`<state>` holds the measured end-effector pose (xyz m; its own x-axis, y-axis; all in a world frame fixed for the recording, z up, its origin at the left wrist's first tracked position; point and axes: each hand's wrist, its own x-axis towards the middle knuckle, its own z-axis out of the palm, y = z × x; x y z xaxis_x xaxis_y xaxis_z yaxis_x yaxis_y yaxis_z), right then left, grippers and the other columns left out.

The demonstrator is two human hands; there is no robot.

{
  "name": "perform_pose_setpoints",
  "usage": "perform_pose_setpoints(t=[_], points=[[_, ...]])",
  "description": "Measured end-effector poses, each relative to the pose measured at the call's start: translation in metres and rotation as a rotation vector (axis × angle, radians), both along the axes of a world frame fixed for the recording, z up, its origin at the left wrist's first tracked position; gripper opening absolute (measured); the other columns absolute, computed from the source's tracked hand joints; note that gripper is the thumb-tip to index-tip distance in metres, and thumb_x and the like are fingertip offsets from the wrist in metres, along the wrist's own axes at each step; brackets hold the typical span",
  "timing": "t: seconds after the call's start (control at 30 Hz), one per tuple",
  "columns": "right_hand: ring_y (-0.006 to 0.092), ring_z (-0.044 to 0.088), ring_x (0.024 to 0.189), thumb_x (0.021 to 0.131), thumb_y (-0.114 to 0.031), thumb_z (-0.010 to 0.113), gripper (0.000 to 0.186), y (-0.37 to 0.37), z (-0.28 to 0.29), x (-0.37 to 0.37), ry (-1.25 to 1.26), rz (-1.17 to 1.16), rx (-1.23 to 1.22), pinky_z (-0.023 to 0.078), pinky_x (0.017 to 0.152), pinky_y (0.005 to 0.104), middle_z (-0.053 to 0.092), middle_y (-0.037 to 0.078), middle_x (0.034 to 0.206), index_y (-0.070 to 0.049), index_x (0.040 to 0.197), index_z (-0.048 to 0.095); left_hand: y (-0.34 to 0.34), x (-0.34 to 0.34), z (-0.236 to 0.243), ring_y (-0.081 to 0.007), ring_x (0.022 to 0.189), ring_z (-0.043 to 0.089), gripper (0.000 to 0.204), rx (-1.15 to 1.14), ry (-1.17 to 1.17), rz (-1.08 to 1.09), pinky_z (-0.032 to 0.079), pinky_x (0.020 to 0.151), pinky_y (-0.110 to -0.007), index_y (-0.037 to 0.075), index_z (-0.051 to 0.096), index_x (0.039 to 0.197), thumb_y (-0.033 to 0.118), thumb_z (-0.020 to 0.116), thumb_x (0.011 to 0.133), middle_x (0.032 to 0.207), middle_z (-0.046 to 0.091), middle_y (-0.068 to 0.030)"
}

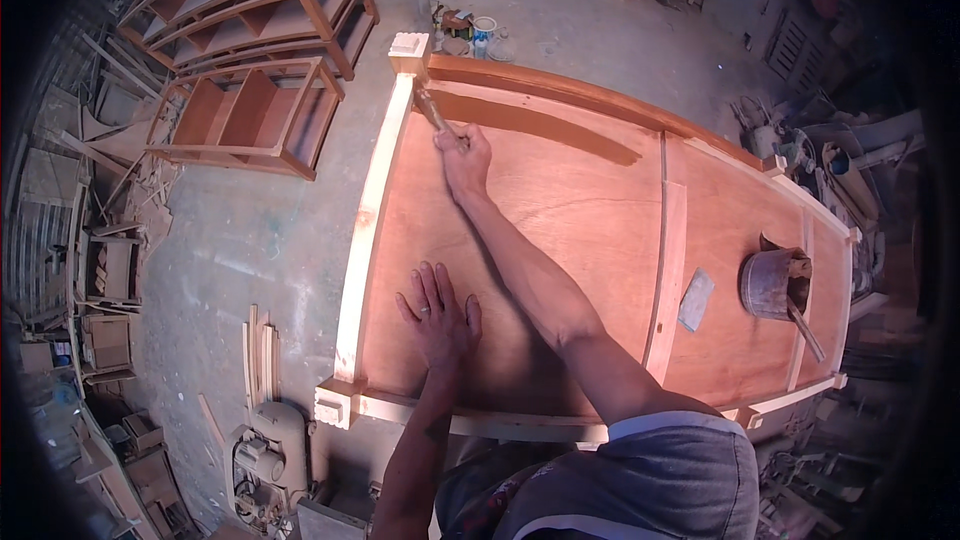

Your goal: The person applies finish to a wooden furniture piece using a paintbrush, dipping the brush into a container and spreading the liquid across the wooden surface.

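The flat-handled paintbrush (432, 110) is at the far left corner of the panel, its tip at the inner edge where the pale rail meets the brown one. My right hand (465, 160) holds it, the fingers closed around its handle and my arm reaching across the wood. From beside the brush, a wet-looking brown streak (540, 125) runs rightward along the far edge of the broad reddish plywood panel (550, 240); the plywood nearer me is paler.

My left hand (443, 335) lies palm down on the near left part of the panel, fingers spread wide and holding nothing, a ring on one of them.

Around the panel, the pale wooden left rail (364, 240) runs between two blocky corner posts, and the far rail (570, 93) is reddish brown. A pale wooden crosspiece (668, 260) divides the panel. Just right of it lies a grey rectangular sheet (697, 300), and farther right sits a stained round pot (762, 285) with a wooden stick (805, 332) leaning against it.

Beyond, on the grey floor (300, 250), brown wooden shelving (250, 120) stands far left, and a motorised machine (265, 455) stands near left.
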<state>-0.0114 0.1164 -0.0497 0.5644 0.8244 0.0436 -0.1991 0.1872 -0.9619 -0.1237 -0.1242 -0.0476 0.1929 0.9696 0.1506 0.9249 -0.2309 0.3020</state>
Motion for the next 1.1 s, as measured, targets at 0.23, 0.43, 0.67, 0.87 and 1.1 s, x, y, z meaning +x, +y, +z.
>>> perform_pose_setpoints(t=[0.23,0.43,0.67,0.87,1.1], points=[[0.0165,0.068,0.076,0.087,-0.005,0.062,0.019,-0.004,0.015,-0.006,-0.469,-0.006,-0.142,0.053,0.071,0.0257,0.071,0.011,0.083,0.004,0.103,0.063,0.002,-0.001,0.002,-0.0381,0.143,0.030,0.074,-0.015,0.004,0.001,0.018,0.113,-0.063,0.000,0.035,0.148,0.036,0.056,0.087,0.154,0.033,-0.0225],[0.0176,0.069,0.074,0.088,-0.005,0.059,0.024,-0.005,0.023,0.011,-0.535,0.044,-0.140,0.053,0.070,0.0264,0.071,0.011,0.083,0.006,0.109,0.065,0.001,-0.004,0.004,-0.0375,0.143,0.030,0.073,0.001,-0.001,0.007,0.018,0.113,-0.062,0.000,0.036,0.147,0.036,0.056,0.087,0.155,0.033,-0.0222],[0.0182,0.066,0.060,0.087,-0.004,0.058,0.018,0.025,0.049,0.032,-0.675,0.159,-0.318,0.053,0.060,0.0281,0.068,0.011,0.076,0.007,0.097,0.067,0.002,-0.001,0.007,-0.0367,0.144,0.029,0.073,-0.008,-0.013,0.008,0.017,0.114,-0.061,0.000,0.036,0.148,0.038,0.055,0.087,0.155,0.032,-0.0215],[0.0195,0.063,0.050,0.086,-0.002,0.054,0.016,0.061,0.123,0.025,-0.611,0.388,-0.583,0.052,0.049,0.0311,0.065,0.012,0.070,0.009,0.084,0.065,0.009,-0.007,0.010,-0.0364,0.144,0.028,0.074,-0.006,-0.004,0.020,0.017,0.115,-0.060,0.000,0.036,0.148,0.038,0.055,0.087,0.155,0.032,-0.0215],[0.0202,0.057,0.043,0.084,-0.003,0.052,0.019,0.103,0.163,0.036,-1.201,0.591,-0.665,0.048,0.045,0.0337,0.066,0.016,0.069,0.005,0.074,0.065,0.013,-0.003,0.016,-0.0363,0.144,0.030,0.073,0.020,-0.027,0.007,0.017,0.115,-0.061,-0.001,0.038,0.146,0.038,0.055,0.087,0.154,0.033,-0.0222]])
